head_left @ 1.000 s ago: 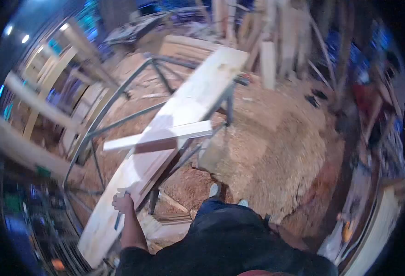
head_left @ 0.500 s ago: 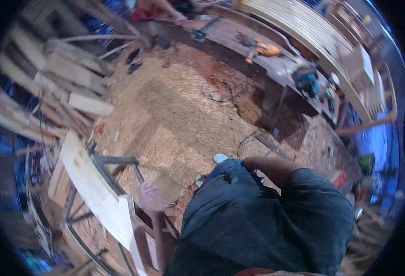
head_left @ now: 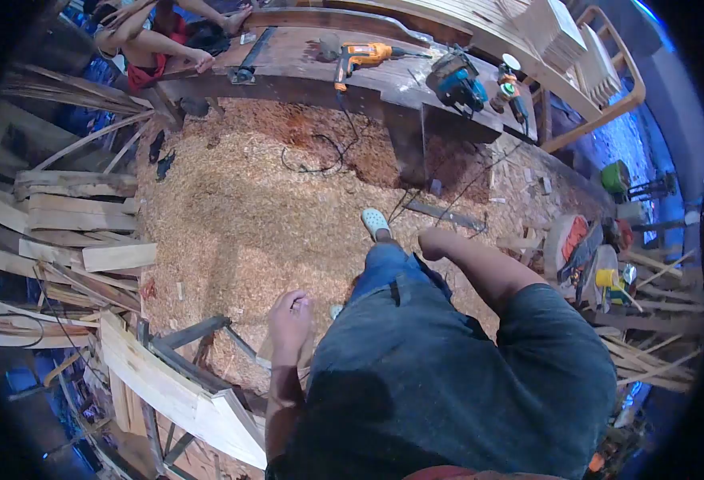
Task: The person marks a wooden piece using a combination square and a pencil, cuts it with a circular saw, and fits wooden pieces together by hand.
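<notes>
My left hand (head_left: 290, 320) hangs over the shavings at my left side, fingers loosely curled with a gap showing between them. Nothing can be seen in it. Close by it, to the left, a pale wooden board (head_left: 172, 384) leans on a dark frame (head_left: 196, 330). My right arm (head_left: 488, 264) is bent at the elbow, and the hand at its end is hidden behind my body.
An orange drill (head_left: 368, 54), a blue power saw (head_left: 460, 84) and a small grinder-like tool (head_left: 510, 92) lie on a long workbench (head_left: 288, 68). A person (head_left: 148, 40) sits at its left end. Stacked boards (head_left: 80, 212) stand left. Wood shavings (head_left: 264, 184) and a cable (head_left: 320, 164) cover the floor.
The view has turned and sharpened, so the bench and its tools sit higher and further left. My left hand has shifted away from the leaning board. One foot in a light clog shows further forward.
</notes>
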Available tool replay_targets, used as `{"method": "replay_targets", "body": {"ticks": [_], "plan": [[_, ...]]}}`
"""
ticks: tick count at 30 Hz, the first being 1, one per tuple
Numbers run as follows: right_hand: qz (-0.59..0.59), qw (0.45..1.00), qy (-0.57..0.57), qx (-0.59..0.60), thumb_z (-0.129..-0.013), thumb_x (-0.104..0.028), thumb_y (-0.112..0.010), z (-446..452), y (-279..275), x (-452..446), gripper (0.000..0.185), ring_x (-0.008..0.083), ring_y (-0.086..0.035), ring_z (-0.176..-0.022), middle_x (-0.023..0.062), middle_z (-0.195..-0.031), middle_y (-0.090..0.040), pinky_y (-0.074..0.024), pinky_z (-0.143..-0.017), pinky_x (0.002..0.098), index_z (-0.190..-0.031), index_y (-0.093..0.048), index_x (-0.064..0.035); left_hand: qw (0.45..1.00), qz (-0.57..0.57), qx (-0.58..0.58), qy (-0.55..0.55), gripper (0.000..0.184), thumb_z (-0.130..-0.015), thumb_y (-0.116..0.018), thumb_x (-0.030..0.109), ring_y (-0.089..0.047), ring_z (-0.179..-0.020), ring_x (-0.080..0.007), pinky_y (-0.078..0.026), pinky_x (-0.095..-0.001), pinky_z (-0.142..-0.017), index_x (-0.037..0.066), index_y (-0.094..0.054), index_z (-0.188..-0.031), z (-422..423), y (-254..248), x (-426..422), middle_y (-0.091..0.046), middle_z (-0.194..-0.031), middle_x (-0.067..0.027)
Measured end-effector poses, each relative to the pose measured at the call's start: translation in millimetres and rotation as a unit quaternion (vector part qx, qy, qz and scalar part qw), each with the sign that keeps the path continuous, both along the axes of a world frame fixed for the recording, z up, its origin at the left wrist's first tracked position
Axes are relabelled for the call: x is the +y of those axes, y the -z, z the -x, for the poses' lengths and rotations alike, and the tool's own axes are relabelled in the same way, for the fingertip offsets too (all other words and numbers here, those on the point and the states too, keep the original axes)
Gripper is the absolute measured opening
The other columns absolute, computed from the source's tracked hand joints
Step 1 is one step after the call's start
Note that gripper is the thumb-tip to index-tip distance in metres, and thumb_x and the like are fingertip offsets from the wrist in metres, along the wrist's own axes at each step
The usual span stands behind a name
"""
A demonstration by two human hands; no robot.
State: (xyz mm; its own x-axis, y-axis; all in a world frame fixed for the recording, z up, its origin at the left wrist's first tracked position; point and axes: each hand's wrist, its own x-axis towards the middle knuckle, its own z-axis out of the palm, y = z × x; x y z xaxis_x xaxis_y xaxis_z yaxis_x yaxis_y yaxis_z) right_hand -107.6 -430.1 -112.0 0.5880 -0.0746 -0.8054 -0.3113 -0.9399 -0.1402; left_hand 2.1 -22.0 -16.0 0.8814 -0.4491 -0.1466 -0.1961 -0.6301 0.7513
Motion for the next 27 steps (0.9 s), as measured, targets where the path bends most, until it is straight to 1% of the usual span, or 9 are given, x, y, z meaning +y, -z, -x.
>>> {"method": "replay_targets", "body": {"ticks": [5, 7, 9, 10, 12, 15, 17, 19, 27], "plan": [[0.066, 0.990, 0.058, -0.114, -0.080, -0.011, -0.064, -108, -33, -95, 0.022, 0.0376, -0.072, -0.100, 0.0230, -0.106, -0.073, -0.0577, -0.083, 0.0490, -0.095, -0.076, 0.0003, 0.992, -0.119, 0.027, -0.044, 0.020, -0.087, -0.069, 0.012, -0.069, -0.092, -0.0322, -0.055, -0.0402, -0.080, 0.003, -0.072, -0.105, -34, 42, -39, -0.071, -0.101, -0.0129], [0.116, 0.979, 0.029, -0.166, -0.084, -0.016, -0.063, -151, -26, -151, 0.020, 0.0360, -0.072, -0.098, 0.0197, -0.101, -0.074, -0.0568, -0.085, 0.0486, -0.091, -0.077, -0.0031, 0.999, -0.007, -0.012, 0.038, 0.024, -0.088, -0.068, 0.018, -0.069, -0.099, -0.0356, -0.056, -0.0429, -0.086, 0.005, -0.072, -0.107, -43, 85, -28, -0.073, -0.105, -0.0149], [0.164, 0.956, -0.018, -0.244, -0.087, -0.019, -0.060, -189, -18, -215, 0.022, 0.0349, -0.070, -0.101, 0.0186, -0.103, -0.073, -0.0550, -0.089, 0.0479, -0.089, -0.078, -0.0061, 0.855, -0.434, 0.012, 0.284, 0.026, -0.088, -0.068, 0.021, -0.069, -0.101, -0.0372, -0.055, -0.0451, -0.088, 0.008, -0.072, -0.110, -48, 154, -19, -0.073, -0.108, -0.0166], [0.197, 0.945, -0.014, -0.261, -0.089, -0.020, -0.057, -204, -9, -245, 0.024, 0.0332, -0.066, -0.107, 0.0153, -0.109, -0.072, -0.0505, -0.092, 0.0468, -0.094, -0.077, -0.0083, 0.842, -0.444, 0.057, 0.302, 0.027, -0.089, -0.068, 0.023, -0.069, -0.103, -0.0368, -0.056, -0.0454, -0.089, 0.009, -0.072, -0.111, -46, 161, -17, -0.072, -0.110, -0.0162], [0.257, 0.928, -0.023, -0.267, -0.091, -0.023, -0.054, -230, -9, -297, 0.027, 0.0313, -0.058, -0.118, 0.0117, -0.118, -0.068, -0.0428, -0.098, 0.0466, -0.101, -0.075, -0.0102, 0.936, -0.294, 0.153, 0.118, 0.029, -0.089, -0.068, 0.027, -0.068, -0.105, -0.0360, -0.056, -0.0460, -0.089, 0.011, -0.073, -0.113, -40, 146, -11, -0.071, -0.116, -0.0154], [0.355, 0.871, -0.079, -0.331, -0.091, -0.025, -0.053, -245, -3, -361, 0.031, 0.0306, -0.051, -0.125, 0.0118, -0.125, -0.066, -0.0368, -0.104, 0.0486, -0.107, -0.073, -0.0091, 0.964, -0.192, 0.182, -0.011, 0.032, -0.090, -0.068, 0.032, -0.067, -0.110, -0.0348, -0.056, -0.0468, -0.090, 0.014, -0.073, -0.116, -28, 129, -11, -0.069, -0.123, -0.0142], [0.320, 0.896, -0.042, -0.304, -0.089, -0.026, -0.057, -251, 3, -391, 0.032, 0.0319, -0.058, -0.119, 0.0162, -0.123, -0.067, -0.0436, -0.096, 0.0465, -0.108, -0.073, -0.0069, 0.969, -0.165, 0.178, -0.052, 0.034, -0.091, -0.068, 0.033, -0.067, -0.110, -0.0349, -0.056, -0.0473, -0.090, 0.015, -0.072, -0.119, -22, 123, -17, -0.068, -0.125, -0.0145], [0.289, 0.951, 0.010, -0.109, -0.088, -0.027, -0.058, -275, -8, -405, 0.035, 0.0347, -0.066, -0.113, 0.0192, -0.122, -0.069, -0.0505, -0.092, 0.0453, -0.109, -0.074, -0.0036, 0.973, -0.159, 0.154, -0.062, 0.036, -0.090, -0.068, 0.031, -0.067, -0.108, -0.0358, -0.055, -0.0477, -0.089, 0.014, -0.069, -0.122, -27, 120, -29, -0.068, -0.122, -0.0157], [0.191, 0.971, 0.033, -0.142, -0.090, -0.038, -0.061, -295, -7, -426, 0.041, 0.0370, -0.070, -0.107, 0.0232, -0.109, -0.072, -0.0553, -0.092, 0.0458, -0.105, -0.073, -0.0020, 0.983, -0.109, 0.065, -0.132, 0.040, -0.086, -0.069, 0.025, -0.068, -0.099, -0.0388, -0.055, -0.0495, -0.082, 0.012, -0.064, -0.124, -52, 131, -63, -0.069, -0.109, -0.0199]]}}
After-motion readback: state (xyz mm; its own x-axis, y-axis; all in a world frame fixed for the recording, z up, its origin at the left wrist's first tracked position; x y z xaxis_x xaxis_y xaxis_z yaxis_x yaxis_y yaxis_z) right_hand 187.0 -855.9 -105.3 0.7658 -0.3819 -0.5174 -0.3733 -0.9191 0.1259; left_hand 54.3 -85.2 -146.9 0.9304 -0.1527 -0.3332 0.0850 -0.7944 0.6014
